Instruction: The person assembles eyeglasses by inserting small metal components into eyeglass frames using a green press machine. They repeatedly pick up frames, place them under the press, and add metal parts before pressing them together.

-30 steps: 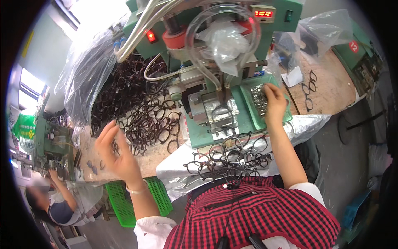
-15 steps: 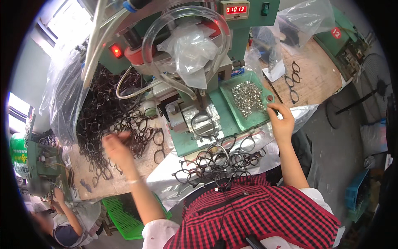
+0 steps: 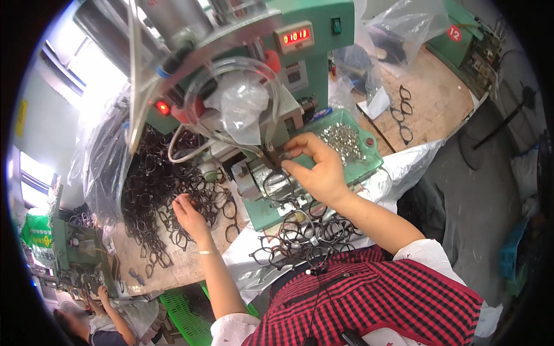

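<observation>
Plastic wrap: a crumpled, transparent plastic sheet point(image 3: 101, 167) hangs in glossy folds at the heap's left.
Heap: tangled, dark brown plastic spectacle frames point(image 3: 144, 202) with rounded rims cover pale, worn wood.
Left hand: the bare left hand point(image 3: 193, 220) is at the heap's right part, fingertips gathered; whether they pinch a frame cannot be told.
Machine: a green-painted metal machine point(image 3: 316, 63) bears smooth steel cylinders, a looped clear hose and a red-lit counter.
Worked piece: a dark, round-rimmed spectacle frame point(image 3: 266, 185) lies over the machine's silvery, foil-like bed.
Near edge: loose dark spectacle frames point(image 3: 306, 237) overlap in front of the machine.
Right hand: the bare right hand point(image 3: 318, 173) reaches to the working head, thumb and forefinger slightly parted; any small piece between them cannot be distinguished.
Tray: a translucent green plastic tray point(image 3: 367, 158) holds glittering, granular metal parts point(image 3: 342, 140).
Right tabletop: slender dark spectacle frames point(image 3: 403, 135) rest end to end on scuffed brown board.
</observation>
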Motion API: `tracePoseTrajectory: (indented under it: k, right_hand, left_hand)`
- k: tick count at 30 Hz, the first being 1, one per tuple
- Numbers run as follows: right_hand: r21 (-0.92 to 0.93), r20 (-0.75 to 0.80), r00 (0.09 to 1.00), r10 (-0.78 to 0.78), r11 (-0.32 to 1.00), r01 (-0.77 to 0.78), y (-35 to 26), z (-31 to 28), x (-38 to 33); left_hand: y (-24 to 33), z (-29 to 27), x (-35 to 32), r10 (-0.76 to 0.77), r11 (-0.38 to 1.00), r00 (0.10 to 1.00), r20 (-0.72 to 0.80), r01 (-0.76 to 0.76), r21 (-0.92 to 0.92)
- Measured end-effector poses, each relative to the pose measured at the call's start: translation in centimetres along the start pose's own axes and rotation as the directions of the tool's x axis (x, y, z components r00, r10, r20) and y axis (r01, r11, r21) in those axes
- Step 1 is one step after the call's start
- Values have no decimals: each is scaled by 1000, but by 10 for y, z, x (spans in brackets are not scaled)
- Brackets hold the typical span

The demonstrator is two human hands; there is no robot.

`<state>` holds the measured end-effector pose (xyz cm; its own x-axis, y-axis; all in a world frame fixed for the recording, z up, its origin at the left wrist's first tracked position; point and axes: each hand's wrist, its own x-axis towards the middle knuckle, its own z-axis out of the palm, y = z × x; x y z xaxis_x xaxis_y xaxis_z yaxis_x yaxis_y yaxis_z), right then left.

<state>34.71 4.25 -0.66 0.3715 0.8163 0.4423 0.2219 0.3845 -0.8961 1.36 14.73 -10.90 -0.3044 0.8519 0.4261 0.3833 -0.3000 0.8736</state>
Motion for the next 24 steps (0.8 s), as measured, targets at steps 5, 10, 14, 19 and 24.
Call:
tracePoseTrajectory:
  k: [5, 10, 14, 19, 24]
  right_hand:
    - [147, -1, 995, 99, 984, -98, 7, 6, -11]
    - [413, 134, 967, 217, 875, -254, -8, 11, -5]
    - [377, 126, 963, 238, 886, -269, -14, 18, -6]
    - [216, 114, 983, 141, 963, -163, -10, 14, -3]
    - [360, 114, 954, 277, 884, -300, -43, 8, -31]
  left_hand:
    - [97, 12, -42, 70, 844, 998, 7, -56, -534]
    - [207, 17, -37, 530, 692, 841, 103, -360, -626]
    - [218, 34, -26, 471, 794, 880, 67, -390, -466]
    - [221, 36, -28, 454, 803, 885, 100, -358, -477]
    - [215, 30, -39, 578, 684, 794, 189, -345, -642]
